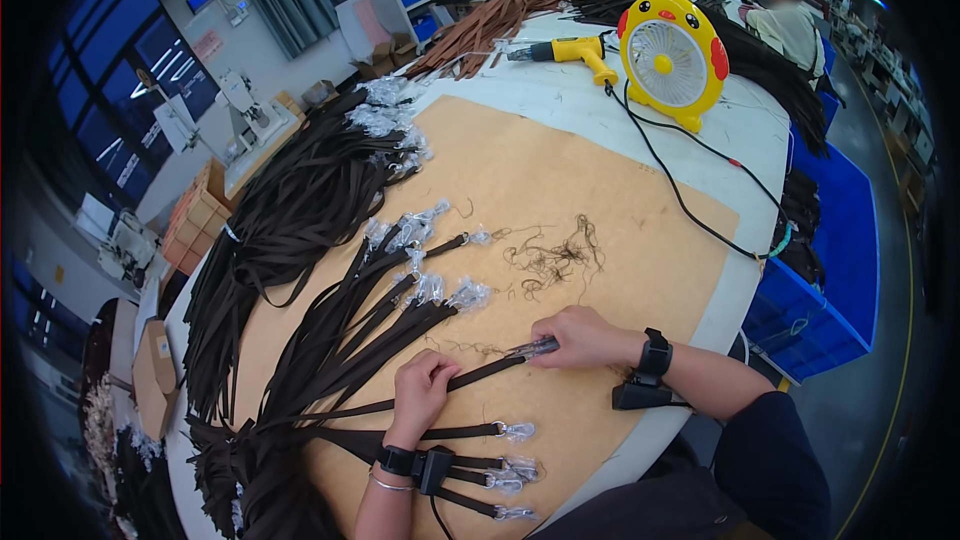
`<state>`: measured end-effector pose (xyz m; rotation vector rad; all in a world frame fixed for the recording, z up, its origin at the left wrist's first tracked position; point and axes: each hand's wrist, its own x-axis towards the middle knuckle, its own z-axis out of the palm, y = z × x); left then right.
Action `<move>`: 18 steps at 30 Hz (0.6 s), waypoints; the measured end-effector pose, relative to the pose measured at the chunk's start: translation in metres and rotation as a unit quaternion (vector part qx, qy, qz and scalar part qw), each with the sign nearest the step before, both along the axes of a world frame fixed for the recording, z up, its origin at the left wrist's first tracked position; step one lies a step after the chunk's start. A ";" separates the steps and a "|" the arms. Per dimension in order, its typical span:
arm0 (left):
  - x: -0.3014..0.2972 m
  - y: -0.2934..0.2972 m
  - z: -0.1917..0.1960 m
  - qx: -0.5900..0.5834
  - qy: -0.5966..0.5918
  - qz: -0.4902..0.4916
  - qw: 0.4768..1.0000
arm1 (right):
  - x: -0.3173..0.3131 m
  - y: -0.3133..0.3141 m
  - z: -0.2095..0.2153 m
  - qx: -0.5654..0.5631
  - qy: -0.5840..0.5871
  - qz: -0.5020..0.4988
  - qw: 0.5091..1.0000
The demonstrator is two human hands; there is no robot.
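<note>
My left hand [421,392] is closed around a dark strap [490,370], its fingers pinching it partway along. The strap's far end reaches up to my right hand [580,337], which is wrapped round a small pair of thread snips [530,348]. The snips' blades point left, close over the strap; whether they touch it I cannot tell. Below lie several more straps with plastic-wrapped metal clips [508,480]. Above my left hand, another group of straps [410,325] ends in wrapped clips [470,295]. Loose thread ends [555,258] lie in a tangle on the brown board [500,160].
A big pile of dark straps [290,190] covers the left side. At the back stand a yellow chick-shaped fan [662,65] and a yellow heat gun [575,50], with a black cable [690,205]. A blue bin [830,310] stands right; a person [790,25] sits beyond.
</note>
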<state>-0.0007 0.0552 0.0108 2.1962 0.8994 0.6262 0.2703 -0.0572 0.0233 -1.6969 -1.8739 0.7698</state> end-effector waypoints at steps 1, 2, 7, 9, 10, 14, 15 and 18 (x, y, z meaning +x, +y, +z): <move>0.000 0.001 -0.001 0.034 0.007 0.027 0.999 | 0.000 0.000 0.000 -0.005 0.007 0.003 1.000; 0.000 0.003 0.001 0.034 0.006 0.027 0.999 | 0.000 0.000 0.000 -0.011 0.014 0.005 1.000; 0.001 -0.003 0.022 0.069 -0.030 0.033 0.997 | 0.004 0.001 -0.002 -0.006 0.011 0.006 1.000; 0.000 -0.010 0.028 0.067 -0.005 -0.011 0.998 | 0.002 0.000 -0.003 -0.004 0.008 0.009 1.000; -0.005 -0.010 0.025 0.080 0.026 -0.038 0.996 | 0.002 0.000 -0.004 -0.006 0.008 0.008 1.000; -0.008 -0.011 0.026 0.059 0.062 -0.058 0.995 | 0.002 0.001 -0.002 -0.007 0.009 0.008 1.000; -0.008 -0.011 0.026 0.059 0.062 -0.058 0.995 | 0.002 0.001 -0.001 -0.007 0.009 0.008 1.000; -0.005 -0.012 0.024 0.061 0.048 -0.055 0.995 | 0.002 0.002 -0.001 -0.021 0.003 0.010 1.000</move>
